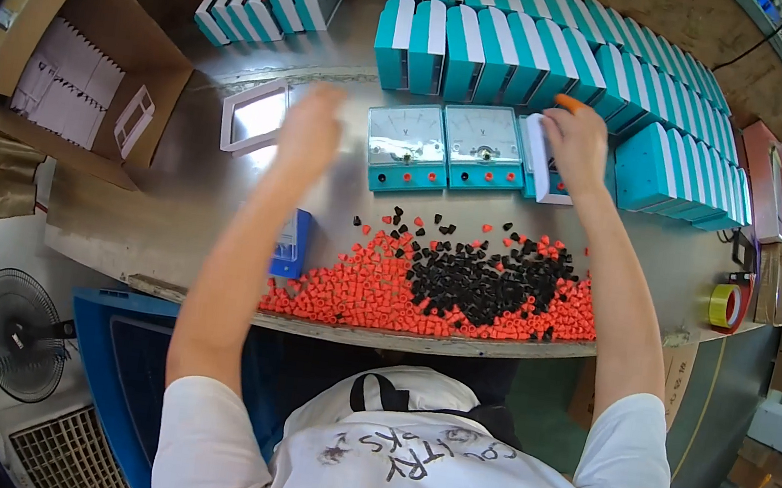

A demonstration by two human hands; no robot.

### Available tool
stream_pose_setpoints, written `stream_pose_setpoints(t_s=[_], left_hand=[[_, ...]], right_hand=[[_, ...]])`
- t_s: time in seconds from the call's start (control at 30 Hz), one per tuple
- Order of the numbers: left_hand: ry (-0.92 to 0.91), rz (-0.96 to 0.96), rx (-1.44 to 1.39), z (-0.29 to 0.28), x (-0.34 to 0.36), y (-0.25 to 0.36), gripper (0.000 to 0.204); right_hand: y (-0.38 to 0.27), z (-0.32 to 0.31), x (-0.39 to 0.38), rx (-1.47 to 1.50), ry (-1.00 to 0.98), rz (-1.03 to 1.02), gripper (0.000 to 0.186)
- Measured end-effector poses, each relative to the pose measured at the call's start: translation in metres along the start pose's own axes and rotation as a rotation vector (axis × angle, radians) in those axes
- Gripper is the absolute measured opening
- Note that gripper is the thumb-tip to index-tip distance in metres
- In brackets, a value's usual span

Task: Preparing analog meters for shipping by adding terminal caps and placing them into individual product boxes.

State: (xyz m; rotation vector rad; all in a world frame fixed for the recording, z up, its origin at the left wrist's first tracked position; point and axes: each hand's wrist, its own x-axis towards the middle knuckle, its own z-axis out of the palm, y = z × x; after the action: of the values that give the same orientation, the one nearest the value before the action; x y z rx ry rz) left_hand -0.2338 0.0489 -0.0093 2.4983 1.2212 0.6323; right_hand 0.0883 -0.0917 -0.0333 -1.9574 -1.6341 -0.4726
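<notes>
Two teal panel meters with clear fronts, a left meter (403,179) and a right meter (485,176), lie face up side by side on the metal bench. Beside them, my right hand (574,148) is closed on the top of a meter with a white frame (543,170), which stands tilted. Something orange (568,101) shows at the fingertips of that hand; I cannot make out what it is. My left hand (313,125) is smeared by motion, just right of a loose white rectangular frame (231,129). Whether it holds anything is unclear.
A heap of red caps (355,289) and black caps (475,280) spreads along the bench's front edge, beside a blue box (298,244). Rows of teal-and-white meters (495,55) stand behind; several more meters (269,6) stand back left. An open carton (163,66) holds white frames. Yellow tape (725,306) lies right.
</notes>
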Motion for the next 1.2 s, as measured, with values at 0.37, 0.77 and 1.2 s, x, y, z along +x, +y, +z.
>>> stream_pose_setpoints(t_s=[0.37, 0.77, 1.2], left_hand=[[0.111, -0.289, -0.543, -0.057, -0.008, -0.026, 0.019], [-0.611, -0.307, -1.217, -0.019, -0.013, 0.069, 0.025], [0.156, -0.798, 0.672, -0.127, -0.022, -0.328, 0.038]], right_hand=[[-0.02, 0.009, 0.007, 0.072, -0.493, 0.223, 0.042], [-0.135, -0.013, 0.039, 0.508, -0.23, -0.049, 0.026], [-0.095, 0.035, 0.025, 0.341, -0.305, 0.046, 0.015]])
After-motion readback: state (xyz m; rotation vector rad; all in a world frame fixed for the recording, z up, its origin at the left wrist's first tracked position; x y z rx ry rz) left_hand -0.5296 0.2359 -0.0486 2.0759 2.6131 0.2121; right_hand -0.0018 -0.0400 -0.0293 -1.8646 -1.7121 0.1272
